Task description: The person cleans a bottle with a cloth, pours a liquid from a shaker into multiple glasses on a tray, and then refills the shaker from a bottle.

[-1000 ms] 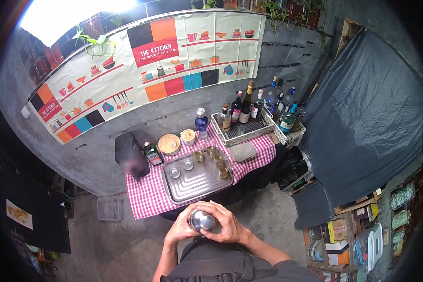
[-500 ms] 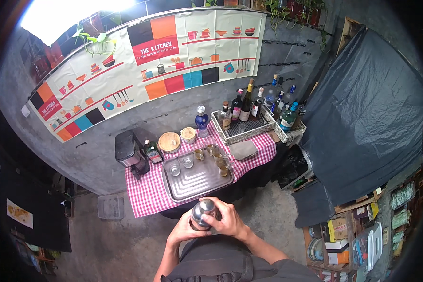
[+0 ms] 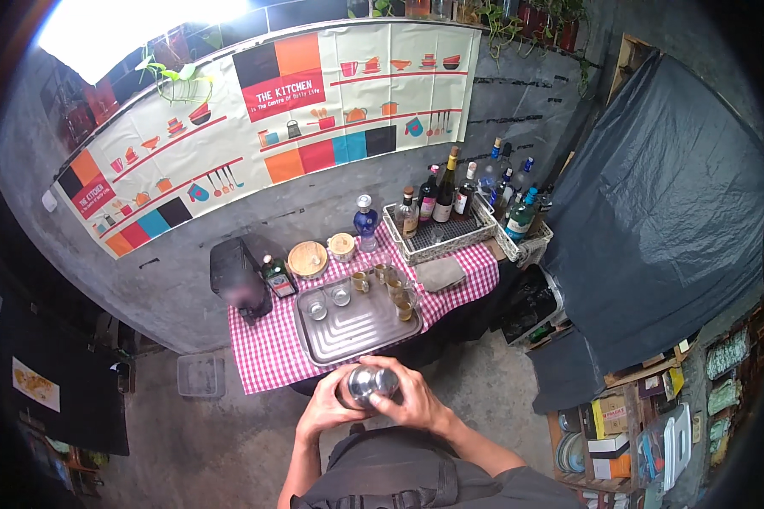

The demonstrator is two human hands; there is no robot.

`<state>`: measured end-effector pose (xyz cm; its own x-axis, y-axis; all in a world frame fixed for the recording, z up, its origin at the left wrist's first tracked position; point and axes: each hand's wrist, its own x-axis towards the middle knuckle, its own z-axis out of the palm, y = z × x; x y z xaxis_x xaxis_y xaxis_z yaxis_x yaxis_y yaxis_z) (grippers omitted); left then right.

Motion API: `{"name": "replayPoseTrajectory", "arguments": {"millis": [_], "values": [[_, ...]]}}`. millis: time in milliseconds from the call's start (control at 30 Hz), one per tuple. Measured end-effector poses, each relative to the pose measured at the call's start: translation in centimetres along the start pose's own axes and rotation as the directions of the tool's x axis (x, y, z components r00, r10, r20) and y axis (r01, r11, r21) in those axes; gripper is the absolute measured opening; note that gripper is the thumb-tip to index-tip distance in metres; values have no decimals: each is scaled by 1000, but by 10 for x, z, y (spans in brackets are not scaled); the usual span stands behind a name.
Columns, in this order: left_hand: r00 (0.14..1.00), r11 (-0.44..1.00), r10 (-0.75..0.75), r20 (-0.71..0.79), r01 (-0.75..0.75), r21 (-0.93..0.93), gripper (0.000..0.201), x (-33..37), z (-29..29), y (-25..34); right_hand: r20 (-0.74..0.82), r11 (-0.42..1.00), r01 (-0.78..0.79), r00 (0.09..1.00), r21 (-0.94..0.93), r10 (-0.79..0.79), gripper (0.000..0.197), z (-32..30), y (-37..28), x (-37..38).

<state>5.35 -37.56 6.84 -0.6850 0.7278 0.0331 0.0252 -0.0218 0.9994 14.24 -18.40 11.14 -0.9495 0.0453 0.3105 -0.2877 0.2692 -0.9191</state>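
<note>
A shiny metal cocktail shaker (image 3: 372, 383) is held in front of my body, near the table's front edge, its domed top facing up and leaning a little to the right. My left hand (image 3: 329, 407) wraps round its body from the left. On the other side my right hand (image 3: 418, 405) grips the upper part, thumb against the top. Beyond the hands, a metal tray (image 3: 348, 346) rests on the table and bears two clear glasses (image 3: 317, 309) and several small glasses of amber liquid (image 3: 402, 309). The shaker's lower part is hidden by my hands.
A red-and-white checked cloth (image 3: 259, 360) covers the table. Behind the tray stand a black appliance (image 3: 238, 263), a green bottle (image 3: 276, 276), wooden-lidded containers (image 3: 308, 260) and a blue bottle (image 3: 366, 222). White baskets (image 3: 416, 253) of bottles stand at the right. A plastic bin (image 3: 200, 375) sits on the floor.
The shaker's top has tipped to the right. My right hand has shifted slightly right to its side, and my left hand has come up a little along the body.
</note>
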Motion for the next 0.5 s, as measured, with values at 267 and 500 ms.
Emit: {"name": "replayPoseTrajectory", "arguments": {"millis": [267, 500], "values": [[987, 978, -127, 102, 142, -153, 76, -1, 13, 7, 29, 994, -90, 995, -59, 92, 62, -2, -1, 8], [996, 995, -41, 74, 47, -91, 79, -2, 6, -2, 35, 953, 240, 971, -183, -238, 58, -1, -8, 6]]}}
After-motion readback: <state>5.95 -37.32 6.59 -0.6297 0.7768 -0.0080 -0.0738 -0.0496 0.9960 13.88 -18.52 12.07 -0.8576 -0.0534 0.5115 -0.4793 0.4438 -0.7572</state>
